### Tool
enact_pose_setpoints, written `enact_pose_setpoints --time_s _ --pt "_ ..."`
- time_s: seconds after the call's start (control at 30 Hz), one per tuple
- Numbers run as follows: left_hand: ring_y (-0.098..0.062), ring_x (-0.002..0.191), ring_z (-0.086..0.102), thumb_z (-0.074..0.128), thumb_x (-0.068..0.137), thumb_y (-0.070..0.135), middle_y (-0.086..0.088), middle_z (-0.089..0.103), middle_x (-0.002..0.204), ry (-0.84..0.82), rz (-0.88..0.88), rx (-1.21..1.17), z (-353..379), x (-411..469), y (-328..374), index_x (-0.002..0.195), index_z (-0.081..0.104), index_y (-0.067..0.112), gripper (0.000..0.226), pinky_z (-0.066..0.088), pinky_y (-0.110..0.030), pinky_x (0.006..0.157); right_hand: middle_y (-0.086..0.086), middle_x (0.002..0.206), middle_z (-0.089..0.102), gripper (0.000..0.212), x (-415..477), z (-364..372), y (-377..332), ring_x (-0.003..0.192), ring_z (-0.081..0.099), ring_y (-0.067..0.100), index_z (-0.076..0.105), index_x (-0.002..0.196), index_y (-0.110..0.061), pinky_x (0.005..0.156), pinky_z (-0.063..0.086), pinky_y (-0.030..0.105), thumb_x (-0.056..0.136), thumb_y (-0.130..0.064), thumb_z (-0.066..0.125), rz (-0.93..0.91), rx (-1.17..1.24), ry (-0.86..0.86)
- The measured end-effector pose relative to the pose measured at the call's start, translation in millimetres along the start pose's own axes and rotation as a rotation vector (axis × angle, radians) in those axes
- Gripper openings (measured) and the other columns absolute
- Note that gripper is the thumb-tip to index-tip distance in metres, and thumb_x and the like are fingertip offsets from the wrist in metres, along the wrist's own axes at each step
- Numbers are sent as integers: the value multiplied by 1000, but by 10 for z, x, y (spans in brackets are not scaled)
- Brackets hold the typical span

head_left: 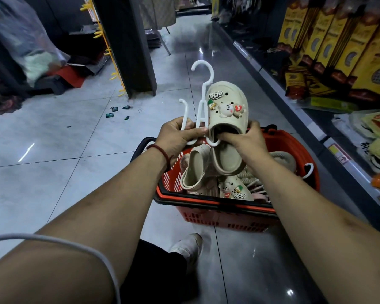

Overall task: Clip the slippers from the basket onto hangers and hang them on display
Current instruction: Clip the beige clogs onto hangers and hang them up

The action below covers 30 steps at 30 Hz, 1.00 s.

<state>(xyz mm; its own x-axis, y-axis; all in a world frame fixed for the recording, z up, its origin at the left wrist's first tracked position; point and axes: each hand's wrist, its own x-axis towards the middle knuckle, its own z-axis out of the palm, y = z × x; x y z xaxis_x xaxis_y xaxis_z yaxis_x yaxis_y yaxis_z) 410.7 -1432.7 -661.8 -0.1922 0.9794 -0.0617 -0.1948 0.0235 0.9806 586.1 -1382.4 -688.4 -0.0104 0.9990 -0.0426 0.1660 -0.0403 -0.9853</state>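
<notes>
Above the red basket [294,150], the left hand [176,133] is gripping white hangers [201,115]. The right hand [244,138] is closed on a cream slipper [227,106], fingers hidden inside. Basket contents are partly hidden.

I held white hangers [201,102] in my left hand [176,137], their hooks pointing up. My right hand [242,140] gripped a cream slipper [227,110] at its opening, toe up, charms facing me, pressed against one hanger's lower loop. Both hands were above the red basket [294,145] on the tiled floor [64,150]. More slippers [198,170] lay inside it, one [233,189] against its near edge.
</notes>
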Motion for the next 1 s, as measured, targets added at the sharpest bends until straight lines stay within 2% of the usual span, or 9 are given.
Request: enact_pose_setpoints --time_s 0.2,0.37,0.47,0.53,0.63,0.7,0.77,0.87,1.0 --pt "-21 65 68 76 78 -6 0 64 60 22 41 85 9 48 -20 67 44 13 39 60 -29 67 1 121 59 91 24 60 -14 109 59 21 35 136 -14 92 50 36 64 -21 90 -13 -81 -15" --pt "-30 74 67 76 80 -1 -14 63 75 -33 -3 119 54 88 -40 72 47 14 34 61 -38 72 1 115 58 82 33 78 -78 103 60 24 36 130 -15 85 51 35 66 -27 86 -35 -186 91" --pt "-30 79 70 71 89 15 -14 69 88 -139 -65 93 109 103 12 91 53 15 18 59 -42 77 5 116 58 82 79 3 -160 104 59 27 35 131 -13 90 54 41 68 -28 84 -24 -151 184" --pt "-34 86 70 57 97 26 -12 74 97 -181 -173 86 96 125 19 101 54 14 12 57 -46 82 2 111 55 79 122 -89 -195 101 58 24 35 130 -12 87 53 37 69 -25 84 -41 -118 221" --pt "-32 74 68 37 98 21 -15 73 96 -92 -329 399 20 181 -130 98 60 8 27 51 -32 65 -2 111 56 79 171 -208 -214 100 59 21 35 130 -14 84 51 32 68 -25 84 -92 -121 258" --pt "-26 64 65 40 98 20 -14 72 88 -127 -372 865 -62 217 -303 93 65 5 29 46 -26 55 -2 110 57 80 199 -261 -232 97 60 19 36 130 -14 81 50 29 67 -25 84 -110 -92 295" --pt "-23 68 65 52 95 24 -10 72 84 -255 -374 1272 -112 225 -454 91 69 8 24 48 -25 58 -2 110 59 79 221 -305 -266 96 60 19 38 129 -14 80 51 29 66 -26 84 -130 -74 318" --pt "-26 76 67 57 89 11 -8 70 84 -297 -385 1298 -54 266 -552 92 70 9 14 52 -24 57 -2 109 60 77 252 -370 -320 95 62 18 38 126 -14 77 49 26 66 -26 85 -151 -48 344" --pt "-24 73 61 56 83 6 -10 65 95 -394 -500 1410 1 270 -615 105 68 5 26 50 -23 56 -5 108 58 78 281 -419 -366 96 61 17 38 125 -18 83 55 33 64 -29 85 -158 -23 379"
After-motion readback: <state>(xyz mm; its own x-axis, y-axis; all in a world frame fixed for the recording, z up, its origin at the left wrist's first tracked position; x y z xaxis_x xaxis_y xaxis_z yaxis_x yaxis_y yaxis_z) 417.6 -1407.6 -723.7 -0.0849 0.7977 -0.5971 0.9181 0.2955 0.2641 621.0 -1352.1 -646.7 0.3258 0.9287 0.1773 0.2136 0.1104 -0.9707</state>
